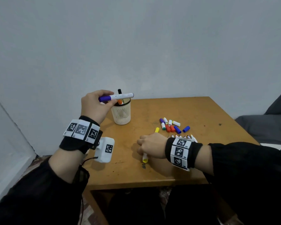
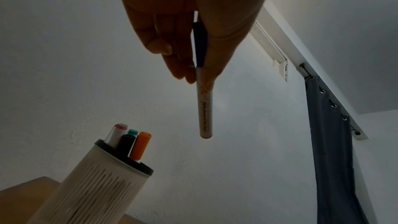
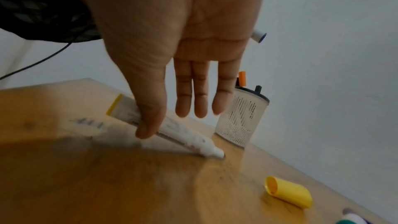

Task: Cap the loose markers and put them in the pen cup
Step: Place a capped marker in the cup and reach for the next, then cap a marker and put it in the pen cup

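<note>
My left hand pinches a capped blue marker and holds it level just above the white pen cup. In the left wrist view the blue marker juts past the fingers, up and right of the pen cup. The cup holds several capped markers, one orange. My right hand is low over the table, its thumb on an uncapped yellow marker whose tip touches the wood; the index finger is hidden behind it. A yellow cap lies close by.
Loose caps lie in a pile mid-table on the wooden table. A row of uncapped markers sits right behind my right wrist. The wall is close behind the cup, and grey upholstery stands to the right.
</note>
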The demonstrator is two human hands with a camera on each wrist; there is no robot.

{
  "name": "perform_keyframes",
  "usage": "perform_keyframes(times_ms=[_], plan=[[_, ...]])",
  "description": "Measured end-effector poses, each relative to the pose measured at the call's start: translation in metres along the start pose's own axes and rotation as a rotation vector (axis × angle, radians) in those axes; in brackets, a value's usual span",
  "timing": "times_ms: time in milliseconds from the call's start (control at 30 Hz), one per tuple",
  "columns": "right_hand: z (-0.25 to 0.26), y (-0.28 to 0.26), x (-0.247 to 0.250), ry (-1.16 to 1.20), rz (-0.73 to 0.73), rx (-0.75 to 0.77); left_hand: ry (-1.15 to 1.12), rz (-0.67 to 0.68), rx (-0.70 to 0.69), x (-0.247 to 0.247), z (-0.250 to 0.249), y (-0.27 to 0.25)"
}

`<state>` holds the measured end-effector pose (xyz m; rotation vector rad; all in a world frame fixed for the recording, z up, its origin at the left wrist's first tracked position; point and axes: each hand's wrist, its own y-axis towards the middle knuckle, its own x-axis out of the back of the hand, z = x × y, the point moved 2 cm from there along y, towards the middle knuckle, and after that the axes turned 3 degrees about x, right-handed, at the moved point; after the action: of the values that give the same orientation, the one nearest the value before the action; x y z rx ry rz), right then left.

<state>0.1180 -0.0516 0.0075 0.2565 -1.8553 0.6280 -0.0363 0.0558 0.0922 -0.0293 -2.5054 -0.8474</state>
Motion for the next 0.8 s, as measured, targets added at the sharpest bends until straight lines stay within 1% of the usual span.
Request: perform_keyframes(times_ms=[100, 167, 333, 400, 500, 600, 700, 800], plan=[[-0.003, -0.007, 0.007, 0.052, -0.088, -0.016, 0.016, 0.012, 0.001, -0.002, 0.001, 0.012], [-0.005, -0.015, 0.013, 0.113, -0.160, -0.056, 0.051, 0.037, -0.012, -0.005, 0.003, 0.023], [-0.012, -0.044, 0.015, 0.451, -0.400, -0.240, 0.177, 0.112, -0.010, -0.009, 0.014, 0.054], [-0.015, -0.056, 0.010, 0.585, -0.541, -0.273, 0.216, 0.128, 0.008, -0.010, 0.020, 0.063], [-0.019, -0.071, 0.003, 0.764, -0.818, -0.320, 0.247, 0.137, 0.032, -0.015, 0.027, 0.068], [-0.026, -0.080, -0.007, 0.945, -1.059, -0.462, 0.254, 0.137, 0.056, -0.025, 0.035, 0.068], [-0.032, -0.081, -0.018, 1.199, -1.244, -0.573, 0.260, 0.135, 0.080, -0.036, 0.042, 0.069], [-0.031, -0.084, -0.021, 1.431, -1.399, -0.618, 0.242, 0.125, 0.074, -0.047, 0.044, 0.071]])
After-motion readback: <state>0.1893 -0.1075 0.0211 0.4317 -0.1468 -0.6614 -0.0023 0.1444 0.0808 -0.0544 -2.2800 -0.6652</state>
